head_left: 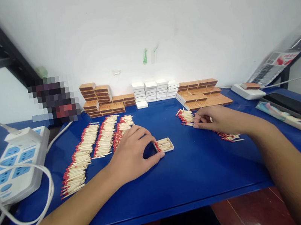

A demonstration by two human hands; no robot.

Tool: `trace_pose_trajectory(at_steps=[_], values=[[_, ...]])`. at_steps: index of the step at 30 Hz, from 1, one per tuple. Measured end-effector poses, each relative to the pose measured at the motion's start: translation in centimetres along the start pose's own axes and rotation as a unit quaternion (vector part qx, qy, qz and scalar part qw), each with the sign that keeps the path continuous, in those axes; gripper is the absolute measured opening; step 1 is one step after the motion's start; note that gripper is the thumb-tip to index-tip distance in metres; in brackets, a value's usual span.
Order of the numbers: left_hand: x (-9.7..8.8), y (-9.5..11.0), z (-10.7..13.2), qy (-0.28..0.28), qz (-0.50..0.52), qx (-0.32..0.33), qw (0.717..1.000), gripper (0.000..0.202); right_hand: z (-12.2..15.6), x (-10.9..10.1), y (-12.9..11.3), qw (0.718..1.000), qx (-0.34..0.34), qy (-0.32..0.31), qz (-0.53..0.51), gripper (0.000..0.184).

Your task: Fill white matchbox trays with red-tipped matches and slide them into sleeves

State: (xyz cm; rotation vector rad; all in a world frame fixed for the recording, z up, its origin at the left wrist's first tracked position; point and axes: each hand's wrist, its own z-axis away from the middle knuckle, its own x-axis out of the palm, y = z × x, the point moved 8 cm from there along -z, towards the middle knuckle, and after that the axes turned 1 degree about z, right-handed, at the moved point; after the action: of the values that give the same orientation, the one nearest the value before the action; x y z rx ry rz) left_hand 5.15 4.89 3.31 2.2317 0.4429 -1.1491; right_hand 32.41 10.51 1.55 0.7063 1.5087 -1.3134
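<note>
Matches [163,144] lie in a small tray [172,146] on the bench [195,176], its end pinched in the left hand's [133,155] grip to steady it, while the right hand's [220,120] grip pinches at a loose pile [186,116] kept near.

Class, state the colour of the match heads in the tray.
Red match heads in the tray; best in head view.

No text legible: red print on orange-brown cardboard matchbox sleeves [106,108] and label on clear plastic packet [282,59] too blurred.
</note>
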Motion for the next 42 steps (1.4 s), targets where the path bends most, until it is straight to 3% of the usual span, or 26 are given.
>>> trace_pose_trajectory(at_steps=[4,17,29,35,42], values=[[0.0,0.0,0.0,0.001,0.002,0.002,1.000,0.020,0.1,0.2,-0.2,1.000,-0.002,-0.015,0.003,0.041],[0.1,0.1,0.0,-0.009,0.002,0.001,1.000,0.019,-0.7,0.2,-1.2,0.999,-0.020,0.032,0.031,0.034],[0.1,0.0,-0.1,-0.006,0.001,0.003,1.000,0.019,-0.6,0.1,-2.1,0.998,-0.048,0.039,0.007,0.044],[0.1,0.0,-0.1,-0.007,-0.006,-0.004,1.000,0.020,0.1,0.3,-5.7,0.995,-0.095,0.037,-0.022,0.036],[0.2,-0.1,-0.2,0.003,-0.017,-0.009,1.000,0.022,1.3,2.6,-10.4,0.985,-0.171,-0.012,-0.023,0.026]])
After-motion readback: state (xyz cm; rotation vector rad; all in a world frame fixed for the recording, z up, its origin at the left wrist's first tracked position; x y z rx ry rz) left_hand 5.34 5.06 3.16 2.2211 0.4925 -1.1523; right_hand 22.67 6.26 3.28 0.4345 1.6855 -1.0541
